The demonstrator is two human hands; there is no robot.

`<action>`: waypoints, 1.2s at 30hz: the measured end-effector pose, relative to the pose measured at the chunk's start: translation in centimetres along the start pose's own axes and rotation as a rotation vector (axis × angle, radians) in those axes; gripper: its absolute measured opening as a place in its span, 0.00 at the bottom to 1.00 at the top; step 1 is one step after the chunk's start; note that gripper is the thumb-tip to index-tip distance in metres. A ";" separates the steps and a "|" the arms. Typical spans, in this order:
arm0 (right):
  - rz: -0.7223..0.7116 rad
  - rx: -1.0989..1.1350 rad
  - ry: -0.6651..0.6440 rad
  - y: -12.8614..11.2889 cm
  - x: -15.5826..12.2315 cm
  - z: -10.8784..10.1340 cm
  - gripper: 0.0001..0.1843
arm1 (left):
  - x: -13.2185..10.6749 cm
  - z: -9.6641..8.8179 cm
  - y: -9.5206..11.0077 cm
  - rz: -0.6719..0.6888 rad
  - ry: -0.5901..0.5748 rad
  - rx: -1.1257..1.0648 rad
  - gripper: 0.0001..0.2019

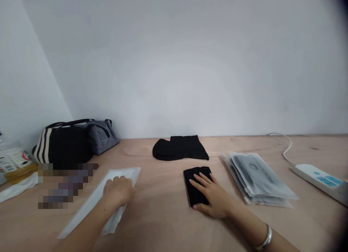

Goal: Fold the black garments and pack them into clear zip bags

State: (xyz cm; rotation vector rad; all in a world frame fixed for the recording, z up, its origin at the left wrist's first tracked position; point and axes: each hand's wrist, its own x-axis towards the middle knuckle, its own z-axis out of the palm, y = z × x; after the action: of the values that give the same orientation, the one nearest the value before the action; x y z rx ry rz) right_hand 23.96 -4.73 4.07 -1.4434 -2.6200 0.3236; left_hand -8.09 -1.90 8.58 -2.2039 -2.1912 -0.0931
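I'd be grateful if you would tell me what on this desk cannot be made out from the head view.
Head view:
A pixelated patch hides whatever lies on the table there.
The right hand covers much of the black folded cloth.
The left hand covers part of the white packet.
The print on the stacked plastic bags is too blurred to read.
The right image edge cuts off the power strip.

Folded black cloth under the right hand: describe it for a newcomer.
On the wooden table, find the stack of translucent plastic packets. Just left of it lies a flat black folded cloth, with the right hand resting on it. The other black fabric, farther back near the wall, is a lumpier bundle.
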 end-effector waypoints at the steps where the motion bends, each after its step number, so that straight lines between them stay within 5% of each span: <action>1: 0.000 -0.002 0.001 0.0 0.0 0.0 0.43 | 0.0 0.3 -0.4 -0.002 -0.013 0.022 0.07; 5: -0.003 -0.006 0.012 0.1 0.0 0.1 0.42 | -0.3 -0.1 0.4 0.055 0.042 0.185 0.12; 9: 0.019 -0.028 0.028 0.0 0.2 0.6 0.39 | 0.0 -0.9 5.8 0.229 0.099 0.042 0.12; 13: 0.162 -0.039 0.094 0.0 0.7 1.5 0.30 | 0.7 1.7 11.6 0.336 0.075 -0.085 0.11; 16: 0.297 0.026 0.173 0.2 1.1 2.0 0.25 | 1.0 4.7 13.9 0.334 0.066 -0.174 0.12; 19: 0.376 0.144 0.269 0.5 1.4 2.3 0.24 | 1.0 6.7 14.4 0.293 0.075 -0.238 0.13; 24: 0.365 0.321 0.373 -0.6 1.7 2.9 0.25 | 0.7 7.2 13.9 0.263 0.087 -0.293 0.13; 30: 0.184 0.246 0.147 -2.5 1.5 1.2 0.29 | 0.3 7.1 13.5 0.296 0.092 -0.319 0.10; 36: -0.043 0.148 0.140 -0.4 2.3 -1.4 0.27 | 0.3 7.1 13.5 0.306 0.103 -0.359 0.10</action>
State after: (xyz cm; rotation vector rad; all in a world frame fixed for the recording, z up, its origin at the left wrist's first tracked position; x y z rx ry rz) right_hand 22.70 -2.84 5.52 -1.3112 -2.4566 0.3880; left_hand 5.54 -1.20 1.77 -2.6196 -1.8768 -0.6186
